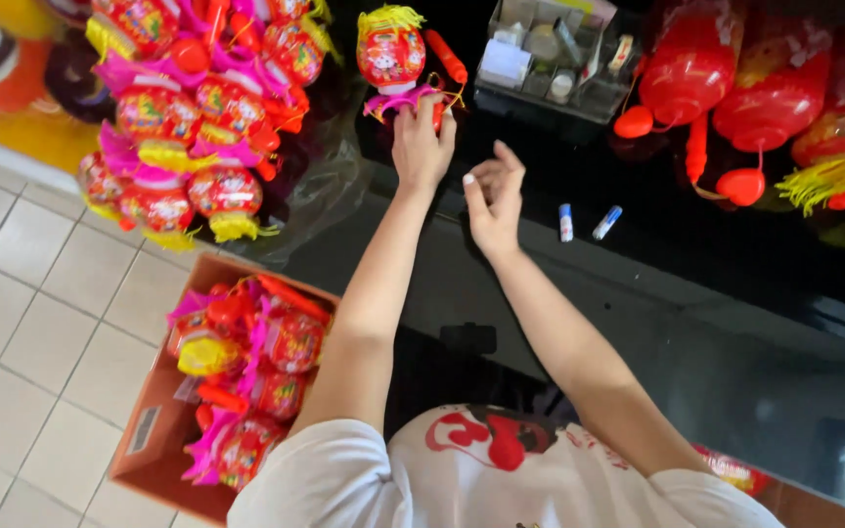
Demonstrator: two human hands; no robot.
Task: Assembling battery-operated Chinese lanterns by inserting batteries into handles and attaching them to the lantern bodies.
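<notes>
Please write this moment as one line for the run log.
left hand: fingers on small red lantern | right hand: open, empty, above black counter | cardboard box of lanterns on floor

Below my left arm, an open brown cardboard box (pixel 154 430) sits on the tiled floor, bearing a grey rectangular label (pixel 143 428) on its side wall.

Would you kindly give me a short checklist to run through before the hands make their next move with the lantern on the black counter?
1. Left hand has a grip on the lantern base: ok.
2. Lantern upright on the black counter: ok.
3. Right hand empty, fingers loosely curled: ok.
4. Two small tubes clear of both hands: ok.
5. Cardboard box of lanterns open on the floor: ok.
6. Lantern's string untangled: cannot tell.
</notes>
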